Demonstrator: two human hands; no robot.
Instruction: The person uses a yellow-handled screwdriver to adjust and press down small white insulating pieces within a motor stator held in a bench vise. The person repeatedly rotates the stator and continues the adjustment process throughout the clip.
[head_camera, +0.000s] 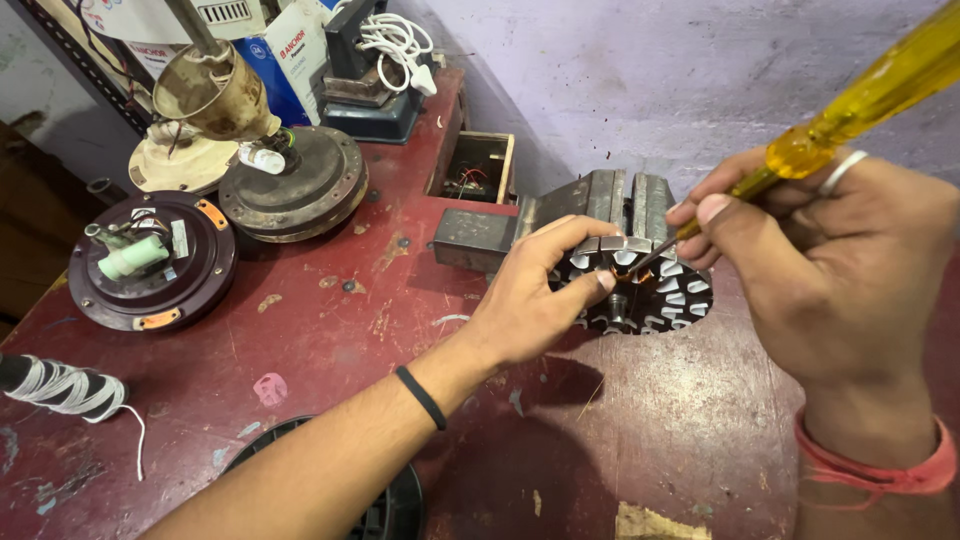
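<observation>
A round metal stator core (668, 292) with slotted teeth and some copper winding lies on the worn red workbench (330, 330). My left hand (535, 295) rests on its left side, thumb and fingers pinching at the copper wire near the centre. My right hand (835, 270) grips a screwdriver with a translucent yellow handle (880, 85). Its dark tip (640, 262) points down into the core, right beside my left fingertips. A black band sits on my left wrist and a red thread on my right wrist.
Behind the core stands a grey metal vise (600, 205). Fan motor housings (295, 185) (150, 260) sit at the left, with a small open wooden box (478, 165), a wrapped cord bundle (60, 388), and a black fan guard (385, 505) at the front edge.
</observation>
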